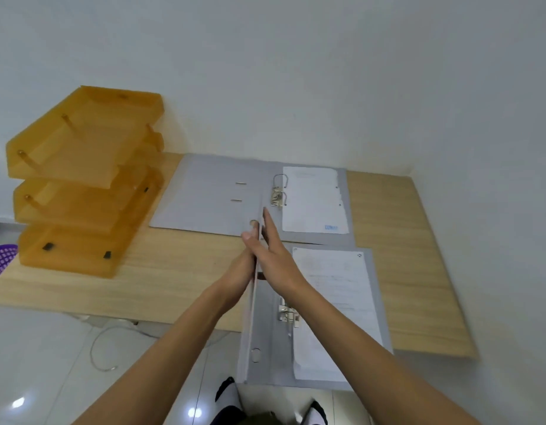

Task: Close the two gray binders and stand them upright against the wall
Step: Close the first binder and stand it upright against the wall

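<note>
Two gray binders lie on the wooden table (419,240). The far binder (204,194) is spread open flat by the wall, with its ring clip (279,191) and a white sheet (314,200) showing. The near binder (265,357) hangs partly over the table's front edge and holds papers (336,289). Its left cover (249,317) is lifted to vertical, seen edge-on. My left hand (242,265) grips that cover from the left, thumb over the top edge. My right hand (276,250) presses flat against its right side, fingers straight.
A stack of three orange paper trays (81,179) stands at the table's left end by the white wall (296,87). A purple basket (1,259) peeks in at far left. A cable (96,348) lies on the tiled floor below, and my feet (228,394) are near the table.
</note>
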Motion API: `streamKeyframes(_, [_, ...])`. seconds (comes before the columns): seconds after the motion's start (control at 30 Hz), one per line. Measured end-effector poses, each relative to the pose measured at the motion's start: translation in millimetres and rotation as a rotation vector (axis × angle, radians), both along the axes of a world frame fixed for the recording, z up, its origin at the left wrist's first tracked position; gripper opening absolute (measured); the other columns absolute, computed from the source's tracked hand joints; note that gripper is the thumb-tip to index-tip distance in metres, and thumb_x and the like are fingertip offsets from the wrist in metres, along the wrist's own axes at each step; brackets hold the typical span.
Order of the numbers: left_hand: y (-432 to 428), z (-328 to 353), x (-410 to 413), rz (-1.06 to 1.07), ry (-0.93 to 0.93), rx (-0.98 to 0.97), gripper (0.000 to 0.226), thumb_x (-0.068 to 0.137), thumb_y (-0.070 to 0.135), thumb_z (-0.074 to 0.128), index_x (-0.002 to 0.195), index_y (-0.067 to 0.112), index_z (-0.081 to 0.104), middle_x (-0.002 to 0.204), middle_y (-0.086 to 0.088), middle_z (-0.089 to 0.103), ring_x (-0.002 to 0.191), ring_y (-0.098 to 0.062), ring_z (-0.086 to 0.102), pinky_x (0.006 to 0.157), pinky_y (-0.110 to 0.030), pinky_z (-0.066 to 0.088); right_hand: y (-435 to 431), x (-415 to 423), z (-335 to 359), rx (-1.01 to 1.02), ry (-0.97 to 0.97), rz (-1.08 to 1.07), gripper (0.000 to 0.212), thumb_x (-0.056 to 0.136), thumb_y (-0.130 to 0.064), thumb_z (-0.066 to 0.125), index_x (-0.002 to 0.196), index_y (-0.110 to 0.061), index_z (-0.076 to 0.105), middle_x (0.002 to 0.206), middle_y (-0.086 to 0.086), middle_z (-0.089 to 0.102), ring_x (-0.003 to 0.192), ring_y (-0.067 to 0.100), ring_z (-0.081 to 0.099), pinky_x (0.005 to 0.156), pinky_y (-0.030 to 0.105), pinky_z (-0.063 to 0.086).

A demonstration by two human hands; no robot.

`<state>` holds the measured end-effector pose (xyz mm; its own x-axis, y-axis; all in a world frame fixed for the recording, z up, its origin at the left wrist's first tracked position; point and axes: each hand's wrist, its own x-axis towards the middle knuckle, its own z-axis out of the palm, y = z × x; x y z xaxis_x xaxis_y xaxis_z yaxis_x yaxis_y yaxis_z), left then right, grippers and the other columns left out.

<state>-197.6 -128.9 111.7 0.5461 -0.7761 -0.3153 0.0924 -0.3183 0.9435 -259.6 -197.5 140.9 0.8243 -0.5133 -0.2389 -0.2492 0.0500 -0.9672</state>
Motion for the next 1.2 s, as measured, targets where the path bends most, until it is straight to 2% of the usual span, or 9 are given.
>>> streamKeyframes(0.07, [-19.8, -11.1, -25.7, -0.092, -0.037, -0.007, 0.044, 0.110, 0.042, 0.017, 0.153, 0.047, 0.011, 0.152, 0.041, 0.012, 0.135, 0.030, 0.020, 0.098, 0.007, 0.027, -18.5, -26.1, -0.2, -0.009, 0.003, -0.079, 0.078, 0.086, -0.064, 0.052, 0.152, -0.057, 0.010, 0.157, -0.021, 0.034, 0.142, 0.010, 0.038, 0.110, 0.032, 0.034])
streamKeyframes(0.17, [-30.3, -37.9, -39.6, -0.157, -0.127, 0.119, 0.061, 0.103, 0.059, 0.014, 0.160, 0.042, 0.004, 0.169, 0.020, 0.007, 0.156, -0.002, 0.007, 0.128, -0.036, 0.009, -46.9, -63.1, -3.8, 0.037, -0.005, -0.146, 0.067, 0.088, -0.054, 0.058, 0.150, -0.046, 0.031, 0.140, -0.024, 0.054, 0.126, 0.004, 0.054, 0.109, 0.034, 0.043])
streamKeyframes(0.33, [-26.3, -85.5, -48.3, -0.208, -0.259, 0.372, 0.070, 0.105, 0.051, 0.024, 0.161, 0.025, -0.009, 0.171, -0.001, -0.016, 0.156, -0.020, -0.019, 0.126, -0.044, -0.009, -86.3, -120.9, -21.3, 0.013, 0.118, -0.220, 0.049, 0.084, -0.034, 0.071, 0.131, -0.033, 0.055, 0.123, -0.012, 0.069, 0.112, 0.010, 0.066, 0.098, 0.036, 0.053])
streamKeyframes(0.43, [-18.1, -102.1, -50.0, -0.164, -0.323, 0.439, 0.073, 0.106, 0.047, 0.033, 0.162, 0.019, -0.003, 0.172, -0.006, -0.010, 0.158, -0.021, -0.012, 0.127, -0.047, -0.006, -106.5, -152.7, -48.2, -0.001, 0.216, -0.248, 0.040, 0.085, -0.015, 0.066, 0.124, -0.026, 0.063, 0.119, -0.001, 0.072, 0.105, 0.017, 0.069, 0.090, 0.036, 0.057])
streamKeyframes(0.57, [-9.6, -110.0, -58.4, -0.018, -0.190, 0.396, 0.085, 0.096, 0.042, 0.059, 0.161, 0.015, 0.012, 0.168, -0.012, 0.019, 0.153, -0.030, 0.027, 0.122, -0.049, 0.027, -133.4, -193.6, -93.3, 0.000, 0.313, -0.411, 0.038, 0.085, -0.009, 0.073, 0.122, -0.009, 0.065, 0.120, 0.013, 0.072, 0.095, 0.021, 0.069, 0.082, 0.030, 0.054])
streamKeyframes(0.73, [-12.2, -120.5, -81.7, 0.061, -0.092, 0.428, 0.080, 0.094, 0.037, 0.066, 0.155, 0.010, 0.022, 0.149, -0.011, 0.051, 0.128, -0.029, 0.055, 0.095, -0.033, 0.041, -149.7, -216.5, -131.8, -0.009, 0.611, -0.373, 0.065, 0.082, -0.012, 0.072, 0.140, -0.002, 0.046, 0.138, 0.017, 0.059, 0.121, 0.032, 0.060, 0.103, 0.039, 0.049])
streamKeyframes(0.87, [-16.9, -120.8, -86.1, 0.107, -0.090, 0.409, 0.075, 0.094, 0.033, 0.067, 0.152, 0.009, 0.026, 0.147, -0.010, 0.051, 0.116, -0.023, 0.054, 0.091, -0.030, 0.038, -143.7, -198.4, -134.4, -0.249, 0.706, -0.236, 0.096, 0.083, -0.020, 0.068, 0.158, -0.006, 0.010, 0.164, 0.017, 0.016, 0.149, 0.031, 0.024, 0.116, 0.032, 0.025])
streamKeyframes(1.0, [-16.6, -121.2, -87.5, 0.127, -0.098, 0.436, 0.076, 0.094, 0.034, 0.067, 0.153, 0.009, 0.025, 0.149, -0.009, 0.049, 0.132, -0.030, 0.052, 0.092, -0.029, 0.037, -137.0, -177.0, -138.9, -0.558, 0.661, 0.062, 0.085, 0.091, -0.034, 0.060, 0.160, -0.024, 0.010, 0.169, 0.006, -0.012, 0.155, 0.033, -0.008, 0.124, 0.050, 0.007])
streamKeyframes(1.2, [-16.4, -126.4, -92.7, 0.117, -0.137, 0.466, 0.078, 0.091, 0.028, 0.072, 0.152, 0.011, 0.027, 0.147, -0.011, 0.051, 0.125, -0.027, 0.055, 0.092, -0.030, 0.038, -132.0, -189.1, -164.9, -0.458, 0.747, 0.360, 0.093, 0.091, -0.044, 0.062, 0.159, -0.036, -0.001, 0.167, -0.007, -0.019, 0.154, 0.034, -0.014, 0.120, 0.063, 0.014])
